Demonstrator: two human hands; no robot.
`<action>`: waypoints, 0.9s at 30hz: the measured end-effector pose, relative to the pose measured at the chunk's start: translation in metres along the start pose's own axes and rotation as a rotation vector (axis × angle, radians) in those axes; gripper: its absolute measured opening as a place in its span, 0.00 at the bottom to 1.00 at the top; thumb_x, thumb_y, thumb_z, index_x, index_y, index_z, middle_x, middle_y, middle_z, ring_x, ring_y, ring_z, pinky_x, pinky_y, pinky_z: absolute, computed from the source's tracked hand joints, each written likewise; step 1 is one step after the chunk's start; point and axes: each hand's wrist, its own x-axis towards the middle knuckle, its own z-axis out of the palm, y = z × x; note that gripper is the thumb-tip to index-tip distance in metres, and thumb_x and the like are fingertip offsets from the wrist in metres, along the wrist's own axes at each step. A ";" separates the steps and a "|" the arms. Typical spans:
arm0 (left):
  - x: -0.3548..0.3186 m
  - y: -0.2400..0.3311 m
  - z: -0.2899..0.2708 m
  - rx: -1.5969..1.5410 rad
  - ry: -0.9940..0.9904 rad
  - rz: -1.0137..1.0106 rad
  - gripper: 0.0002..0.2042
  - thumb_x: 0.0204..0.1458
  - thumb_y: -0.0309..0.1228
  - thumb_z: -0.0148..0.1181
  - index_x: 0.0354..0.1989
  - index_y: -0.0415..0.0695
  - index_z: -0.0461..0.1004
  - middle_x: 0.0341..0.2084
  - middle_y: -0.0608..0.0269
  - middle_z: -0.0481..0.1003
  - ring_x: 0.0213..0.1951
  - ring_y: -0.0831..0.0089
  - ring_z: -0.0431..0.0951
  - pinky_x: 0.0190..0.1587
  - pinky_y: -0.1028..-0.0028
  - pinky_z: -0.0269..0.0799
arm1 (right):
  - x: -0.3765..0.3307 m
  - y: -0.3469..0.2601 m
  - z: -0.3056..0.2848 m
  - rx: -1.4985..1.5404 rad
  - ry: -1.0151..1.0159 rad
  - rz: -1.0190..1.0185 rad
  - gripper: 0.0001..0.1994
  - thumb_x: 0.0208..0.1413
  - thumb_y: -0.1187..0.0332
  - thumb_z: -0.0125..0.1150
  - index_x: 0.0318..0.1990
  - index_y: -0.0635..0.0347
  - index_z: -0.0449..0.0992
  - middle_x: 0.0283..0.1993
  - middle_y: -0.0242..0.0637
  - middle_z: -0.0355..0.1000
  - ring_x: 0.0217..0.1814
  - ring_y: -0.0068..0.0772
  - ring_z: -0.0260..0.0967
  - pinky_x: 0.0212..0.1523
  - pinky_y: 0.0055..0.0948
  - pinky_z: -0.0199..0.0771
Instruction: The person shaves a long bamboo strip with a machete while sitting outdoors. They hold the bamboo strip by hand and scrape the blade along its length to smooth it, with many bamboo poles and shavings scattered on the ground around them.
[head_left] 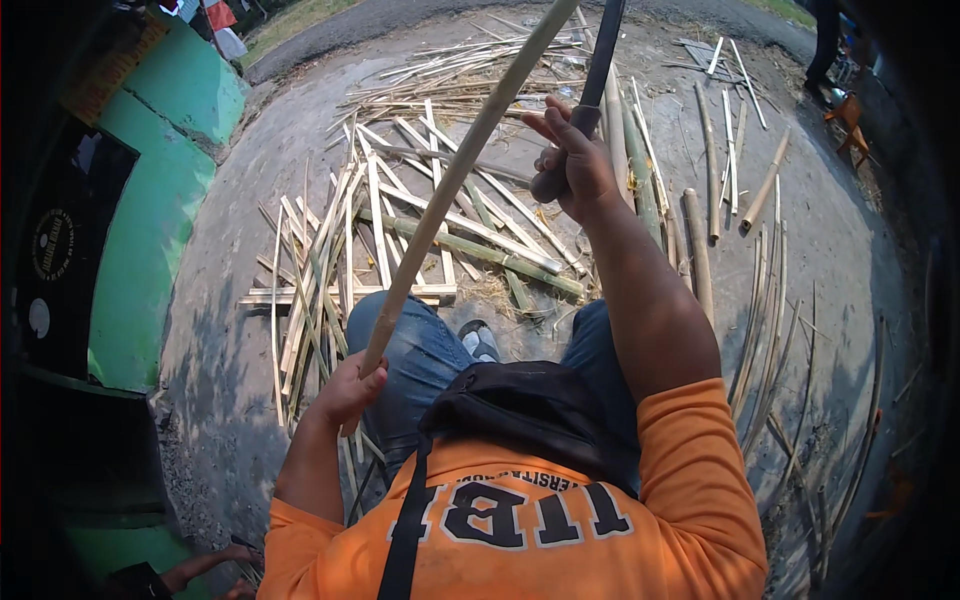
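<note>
A long pale bamboo pole [450,205] slants up from the lower left to the top edge. My left hand [352,392] is closed round its lower end, beside my left knee. Farther forward, my right hand [580,165] grips the dark handle of a machete [604,62], with two fingers partly stretched out. The machete's dark blade points up and away, to the right of the pole and apart from it. Its tip is cut off by the top edge.
Split bamboo strips [400,200] lie in a criss-cross heap before my knees. Thicker bamboo poles [697,250] lie to the right. A green wall [150,200] stands on the left, and an orange chair [848,125] at the far right. Another person's arm [205,565] shows at lower left.
</note>
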 end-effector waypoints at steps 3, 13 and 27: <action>0.010 0.013 0.012 0.014 -0.049 0.035 0.26 0.54 0.59 0.68 0.37 0.49 0.67 0.22 0.78 0.62 0.23 0.86 0.60 0.25 0.80 0.55 | -0.009 0.003 0.010 0.082 -0.086 0.027 0.33 0.62 0.60 0.68 0.70 0.62 0.62 0.58 0.48 0.75 0.26 0.19 0.63 0.32 0.22 0.69; 0.019 0.029 0.029 0.137 -0.096 -0.063 0.24 0.58 0.51 0.68 0.47 0.43 0.70 0.29 0.71 0.70 0.30 0.81 0.68 0.33 0.76 0.66 | -0.016 0.000 0.021 0.115 -0.081 0.093 0.15 0.62 0.68 0.66 0.53 0.58 0.71 0.40 0.28 0.73 0.26 0.13 0.64 0.32 0.24 0.73; -0.104 -0.063 -0.008 0.474 0.439 -0.072 0.29 0.49 0.35 0.77 0.58 0.39 0.71 0.45 0.59 0.78 0.44 0.73 0.76 0.49 0.70 0.73 | 0.001 0.022 0.008 0.123 -0.063 0.096 0.11 0.62 0.68 0.68 0.48 0.55 0.72 0.37 0.23 0.73 0.26 0.12 0.66 0.34 0.25 0.74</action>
